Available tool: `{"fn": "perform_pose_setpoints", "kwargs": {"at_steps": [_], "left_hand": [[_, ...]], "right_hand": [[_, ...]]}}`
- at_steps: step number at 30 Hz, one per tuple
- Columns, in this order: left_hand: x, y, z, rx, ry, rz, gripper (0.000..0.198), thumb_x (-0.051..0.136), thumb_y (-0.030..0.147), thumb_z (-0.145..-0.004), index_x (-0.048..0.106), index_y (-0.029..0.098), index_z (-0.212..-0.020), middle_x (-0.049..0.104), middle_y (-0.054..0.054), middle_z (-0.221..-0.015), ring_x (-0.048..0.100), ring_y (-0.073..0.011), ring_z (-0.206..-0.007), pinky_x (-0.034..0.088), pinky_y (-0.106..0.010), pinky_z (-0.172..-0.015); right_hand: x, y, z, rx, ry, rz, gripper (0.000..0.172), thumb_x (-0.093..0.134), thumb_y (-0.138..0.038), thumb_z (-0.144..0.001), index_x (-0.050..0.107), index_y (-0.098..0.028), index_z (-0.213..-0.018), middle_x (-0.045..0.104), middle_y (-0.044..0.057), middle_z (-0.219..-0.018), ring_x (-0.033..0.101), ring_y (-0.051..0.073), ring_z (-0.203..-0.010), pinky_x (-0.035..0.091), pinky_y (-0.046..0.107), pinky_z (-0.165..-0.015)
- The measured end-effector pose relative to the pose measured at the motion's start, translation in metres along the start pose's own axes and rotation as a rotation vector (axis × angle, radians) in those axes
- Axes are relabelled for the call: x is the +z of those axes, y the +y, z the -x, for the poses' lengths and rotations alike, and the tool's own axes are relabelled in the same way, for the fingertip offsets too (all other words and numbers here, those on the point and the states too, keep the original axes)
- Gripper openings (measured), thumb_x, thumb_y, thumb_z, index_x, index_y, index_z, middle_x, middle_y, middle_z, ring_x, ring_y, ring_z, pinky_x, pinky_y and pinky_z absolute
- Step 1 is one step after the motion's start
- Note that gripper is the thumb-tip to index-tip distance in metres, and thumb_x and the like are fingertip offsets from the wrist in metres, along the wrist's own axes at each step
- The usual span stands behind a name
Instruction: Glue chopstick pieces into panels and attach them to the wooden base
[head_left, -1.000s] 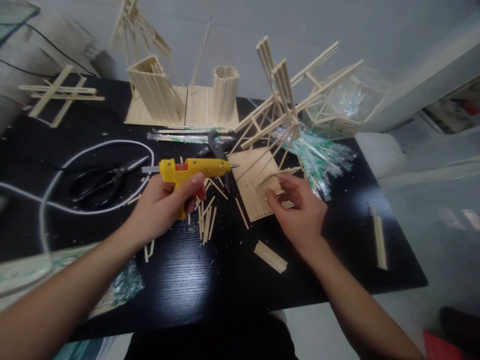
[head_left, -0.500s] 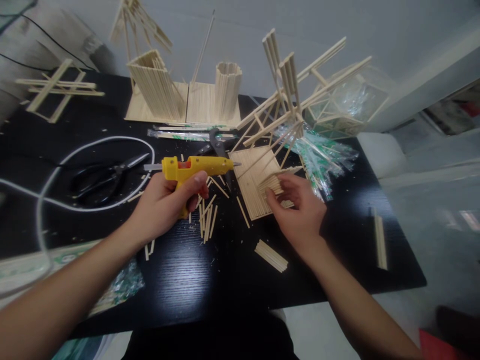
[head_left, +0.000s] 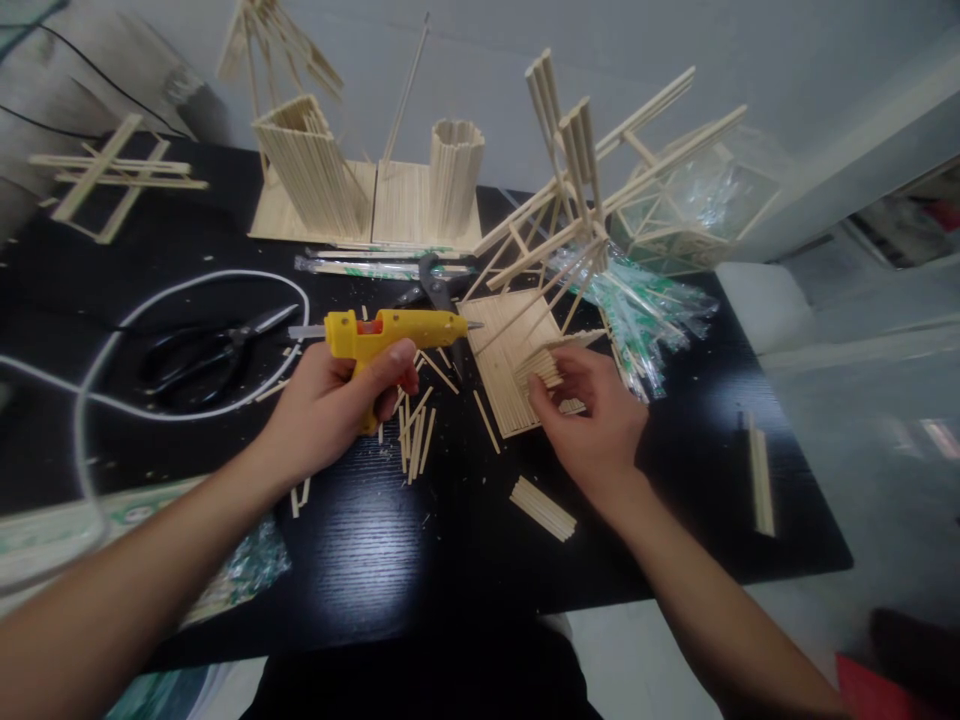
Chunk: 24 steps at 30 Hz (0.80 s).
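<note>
My left hand (head_left: 334,405) is wrapped round the handle of a yellow hot glue gun (head_left: 420,328), whose nozzle points right. A clear glue stick (head_left: 306,332) pokes out of its back end. With thumb and fingers closed, my right hand (head_left: 592,415) pinches a small panel of wooden sticks (head_left: 544,368) at the near right part of a flat stick base (head_left: 504,350). The fingers hide part of that panel. Over the base rises a windmill-like stick frame (head_left: 577,235). The gun's nozzle is close to the base's left edge; I cannot tell whether they touch.
Black-handled scissors (head_left: 232,345) lie inside a white cable loop (head_left: 217,275). Short cut sticks (head_left: 414,440) are scattered between my hands, and a small stick bundle (head_left: 544,508) lies nearer. Stick towers (head_left: 456,180) stand at the back. Plastic wrappers (head_left: 652,310) lie at right.
Hardly anything differs. My right hand has shifted very slightly left with the small panel; the glue gun stays in my left hand at almost the same spot.
</note>
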<state>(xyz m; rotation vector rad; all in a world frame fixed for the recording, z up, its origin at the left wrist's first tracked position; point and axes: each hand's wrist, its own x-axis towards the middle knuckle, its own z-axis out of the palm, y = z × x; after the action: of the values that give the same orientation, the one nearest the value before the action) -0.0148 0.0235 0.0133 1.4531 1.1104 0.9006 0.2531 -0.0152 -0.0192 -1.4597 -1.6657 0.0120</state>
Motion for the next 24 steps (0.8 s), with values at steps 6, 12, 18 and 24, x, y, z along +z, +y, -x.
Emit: {"fn": "perform_pose_setpoints", "kwargs": {"at_steps": [6, 12, 18, 24], "left_hand": [[0.0013, 0.0022, -0.0001, -0.003, 0.002, 0.018, 0.042, 0.061, 0.053, -0.098, 0.07, 0.017, -0.078, 0.061, -0.001, -0.061, 0.051, -0.0101, -0.048, 0.039, -0.022, -0.044], [0.0003, -0.0001, 0.0005, -0.019, -0.017, 0.036, 0.043, 0.062, 0.055, -0.098, 0.07, 0.016, -0.08, 0.061, -0.002, -0.061, 0.051, -0.0096, -0.05, 0.038, -0.021, -0.045], [0.0019, 0.0048, 0.0007, -0.012, -0.025, 0.026, 0.045, 0.061, 0.055, -0.099, 0.07, 0.016, -0.078, 0.055, 0.001, -0.054, 0.049, -0.009, -0.048, 0.037, -0.021, -0.045], [0.0034, 0.0091, 0.0002, 0.013, -0.01, -0.022, 0.042, 0.06, 0.051, -0.099, 0.07, 0.017, -0.076, 0.055, 0.001, -0.052, 0.05, -0.0104, -0.046, 0.038, -0.023, -0.044]], "right_hand": [[0.0006, -0.0011, -0.0006, 0.005, -0.005, 0.003, 0.022, 0.071, -0.021, -0.089, 0.066, -0.024, -0.11, 0.073, -0.002, -0.092, 0.068, 0.012, -0.061, 0.063, 0.028, -0.064], [0.0005, -0.0028, -0.0021, -0.016, -0.003, 0.011, 0.022, 0.07, -0.021, -0.089, 0.065, -0.024, -0.11, 0.072, -0.003, -0.091, 0.067, 0.011, -0.059, 0.062, 0.026, -0.061], [0.0004, -0.0044, -0.0029, -0.064, 0.018, 0.053, 0.02, 0.07, -0.02, -0.089, 0.066, -0.023, -0.108, 0.073, -0.003, -0.089, 0.068, 0.011, -0.059, 0.062, 0.025, -0.061], [0.0008, -0.0043, -0.003, -0.112, 0.028, 0.082, 0.019, 0.07, -0.018, -0.09, 0.066, -0.023, -0.107, 0.073, -0.002, -0.088, 0.069, 0.012, -0.06, 0.06, 0.025, -0.059]]}}
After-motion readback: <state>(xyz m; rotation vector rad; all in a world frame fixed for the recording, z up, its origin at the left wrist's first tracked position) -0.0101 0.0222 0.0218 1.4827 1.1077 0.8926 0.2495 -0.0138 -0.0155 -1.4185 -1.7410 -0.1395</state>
